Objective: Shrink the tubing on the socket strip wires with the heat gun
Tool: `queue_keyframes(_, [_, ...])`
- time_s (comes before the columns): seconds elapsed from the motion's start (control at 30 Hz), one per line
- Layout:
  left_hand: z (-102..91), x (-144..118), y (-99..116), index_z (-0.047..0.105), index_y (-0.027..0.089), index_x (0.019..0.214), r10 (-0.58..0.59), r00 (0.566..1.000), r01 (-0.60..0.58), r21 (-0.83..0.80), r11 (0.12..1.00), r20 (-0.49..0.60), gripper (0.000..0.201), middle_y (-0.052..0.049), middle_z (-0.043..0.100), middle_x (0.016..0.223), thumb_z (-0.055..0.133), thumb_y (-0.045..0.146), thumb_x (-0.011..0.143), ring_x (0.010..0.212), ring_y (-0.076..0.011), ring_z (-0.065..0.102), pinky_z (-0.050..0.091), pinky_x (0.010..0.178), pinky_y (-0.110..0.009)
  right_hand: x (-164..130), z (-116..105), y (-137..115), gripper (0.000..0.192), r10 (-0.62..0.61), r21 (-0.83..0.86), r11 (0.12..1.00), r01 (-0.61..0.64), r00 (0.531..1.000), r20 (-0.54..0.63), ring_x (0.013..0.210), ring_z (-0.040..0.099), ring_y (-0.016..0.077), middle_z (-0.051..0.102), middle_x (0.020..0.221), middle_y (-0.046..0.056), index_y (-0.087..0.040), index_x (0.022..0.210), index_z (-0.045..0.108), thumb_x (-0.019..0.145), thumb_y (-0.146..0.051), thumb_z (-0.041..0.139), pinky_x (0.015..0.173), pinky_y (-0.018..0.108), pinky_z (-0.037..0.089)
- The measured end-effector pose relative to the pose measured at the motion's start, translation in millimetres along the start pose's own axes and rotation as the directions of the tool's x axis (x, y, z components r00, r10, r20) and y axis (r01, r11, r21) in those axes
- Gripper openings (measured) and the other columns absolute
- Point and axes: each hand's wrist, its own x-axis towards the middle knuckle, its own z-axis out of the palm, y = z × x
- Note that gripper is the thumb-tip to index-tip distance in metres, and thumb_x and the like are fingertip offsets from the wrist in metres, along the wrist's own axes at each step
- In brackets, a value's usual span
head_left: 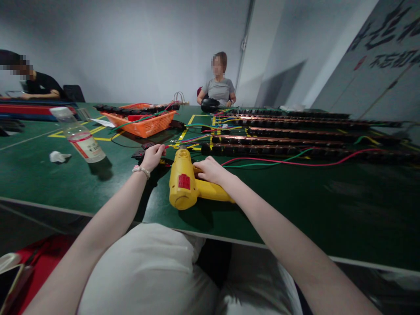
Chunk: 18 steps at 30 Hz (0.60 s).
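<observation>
Heat gun; black strips beyond, orange basket, bottle leftward.

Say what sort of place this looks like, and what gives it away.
Probably an electrical assembly workroom: long black strips and coloured wires lie on a green worktable, with what looks like a yellow heat gun by the right hand.

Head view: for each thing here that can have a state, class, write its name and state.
Heat gun: right hand against it, nozzle facing away; on or off unclear.
Bottle: standing, cap on.
Orange basket: open-topped, loaded.
White wad: crumpled.
Long red wire: curved, uncoiled.
Black strips: lying in rows.
</observation>
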Motion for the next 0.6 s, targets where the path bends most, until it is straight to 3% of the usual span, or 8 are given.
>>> queue_keyframes(0.33, [0.2,-2.1,4.0,0.054,0.019,0.063,-0.001,1.000,0.001,-0.030,1.000,0.000,0.033,-0.004,0.062,0.066,0.041,0.037,0.088,0.066,-0.0159,0.055,0.043,0.068,-0.025,-23.7,-3.4,43.9,0.017,0.135,-0.056,0.989,-0.136,0.991,-0.018,0.091,0.063,0.0225,0.072,0.099,0.008,-0.017,0.098,0.066,0.086,-0.017,0.054,0.081,0.033,0.031])
queue_keyframes(0.6, [1.1,-4.0,9.8,0.052,0.018,0.058,-0.020,1.000,0.020,-0.008,1.000,-0.014,0.038,-0.002,0.056,0.058,0.041,0.037,0.089,0.060,-0.0144,0.049,0.038,0.064,-0.026,-29.8,-6.0,44.7,0.016,0.144,-0.045,0.988,-0.146,0.988,-0.046,0.091,0.064,0.0223,0.073,0.097,0.008,-0.016,0.096,0.067,0.085,-0.017,0.056,0.079,0.031,0.036])
